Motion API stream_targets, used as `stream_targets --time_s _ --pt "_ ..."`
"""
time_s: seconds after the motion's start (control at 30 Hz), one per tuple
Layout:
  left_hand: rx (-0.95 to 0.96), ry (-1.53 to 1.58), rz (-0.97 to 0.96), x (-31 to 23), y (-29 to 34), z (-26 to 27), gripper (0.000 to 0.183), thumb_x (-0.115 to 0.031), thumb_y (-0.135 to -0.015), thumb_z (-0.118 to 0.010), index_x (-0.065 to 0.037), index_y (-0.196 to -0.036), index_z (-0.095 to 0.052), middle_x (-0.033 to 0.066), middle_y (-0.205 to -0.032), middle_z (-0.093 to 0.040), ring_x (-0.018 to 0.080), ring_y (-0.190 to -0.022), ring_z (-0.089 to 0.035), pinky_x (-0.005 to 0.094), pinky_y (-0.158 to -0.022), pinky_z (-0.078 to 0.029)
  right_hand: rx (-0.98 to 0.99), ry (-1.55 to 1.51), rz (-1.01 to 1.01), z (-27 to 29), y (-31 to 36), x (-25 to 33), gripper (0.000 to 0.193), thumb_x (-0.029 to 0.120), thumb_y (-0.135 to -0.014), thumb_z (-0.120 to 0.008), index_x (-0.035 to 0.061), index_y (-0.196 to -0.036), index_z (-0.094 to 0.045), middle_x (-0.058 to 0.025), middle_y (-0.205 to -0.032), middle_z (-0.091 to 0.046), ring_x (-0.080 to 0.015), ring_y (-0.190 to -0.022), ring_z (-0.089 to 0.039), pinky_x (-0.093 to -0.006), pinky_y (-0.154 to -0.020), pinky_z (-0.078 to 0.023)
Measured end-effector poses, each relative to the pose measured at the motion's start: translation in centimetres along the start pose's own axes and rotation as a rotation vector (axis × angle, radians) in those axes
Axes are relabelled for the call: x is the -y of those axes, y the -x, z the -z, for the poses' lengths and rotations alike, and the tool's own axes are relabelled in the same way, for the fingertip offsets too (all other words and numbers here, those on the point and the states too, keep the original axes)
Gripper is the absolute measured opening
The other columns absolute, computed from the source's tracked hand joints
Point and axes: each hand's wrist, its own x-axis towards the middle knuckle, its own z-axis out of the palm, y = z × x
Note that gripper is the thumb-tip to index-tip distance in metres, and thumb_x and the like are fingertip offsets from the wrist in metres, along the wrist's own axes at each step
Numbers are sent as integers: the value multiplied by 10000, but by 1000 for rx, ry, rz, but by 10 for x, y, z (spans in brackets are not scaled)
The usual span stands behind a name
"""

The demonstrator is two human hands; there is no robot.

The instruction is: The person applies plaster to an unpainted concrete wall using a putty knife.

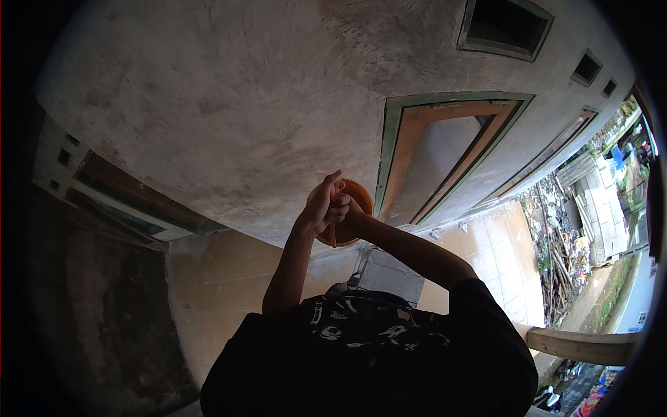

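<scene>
A round orange bucket (361,192) is held up in front of my chest, close to the wall, its open top toward me. My left hand (321,206) is closed, its fingers curled round the upright orange-brown strip that looks like the bucket's handle (333,235); the thumb points up. My right hand (353,217) reaches over the bucket's opening from the right, right beside the left fingers. Its fingertips are hidden behind the left hand, and so is part of the bucket's inside.
A rough grey plastered wall (229,111) rises just ahead. To the right is a green-framed window (434,156) with a wooden sash. Tan floor tiles (222,267) lie below, with a grey block (392,272) near the wall's foot. A wooden beam (583,345) and outdoor debris (563,243) are farther right.
</scene>
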Motion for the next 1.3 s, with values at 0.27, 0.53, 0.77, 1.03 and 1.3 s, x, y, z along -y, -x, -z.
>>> stream_targets --time_s 0.27,0.53,0.77,1.03,1.3 --pt "-11 7 -12 4 -1 10 391 -492 -903 -487 -121 -942 -372 -70 -502 -249 40 -367 -241 193 -357 -200 -25 -1 -98 24 -6 -15 226 321 -879 -483 234 -1004 -649 25 -1023 -592 -156 -1091 -515 -331 -944 -390" --pt "-11 5 -5 1 -10 -3 386 -482 -907 -485 -111 -948 -384 -73 -505 -253 42 -371 -249 195 -359 -204 -30 -61 -99 36 3 -11 244 330 -879 -494 256 -1065 -634 41 -1055 -583 -138 -1106 -513 -305 -954 -391" --pt "-33 41 -52 2 8 18 379 -470 -911 -483 -107 -951 -379 -73 -503 -253 41 -371 -251 195 -355 -211 43 5 -105 8 -11 -9 244 339 -877 -490 257 -1054 -637 50 -1038 -581 -126 -1109 -506 -305 -937 -400" --pt "-2 43 -17 3 -9 12 386 -487 -903 -483 -120 -941 -371 -70 -511 -260 37 -383 -260 186 -370 -214 -144 217 -156 -8 -10 22 222 311 -865 -510 235 -1028 -639 44 -1014 -605 -130 -1031 -562 -290 -856 -445" --pt "-5 102 -69 4 -17 18 372 -539 -887 -460 -173 -838 -415 -76 -528 -298 39 -395 -274 195 -388 -241 -220 1585 -361 -120 0 195 150 211 -770 -621 96 -865 -628 -85 -852 -665 -257 -843 -658 -391 -703 -516"
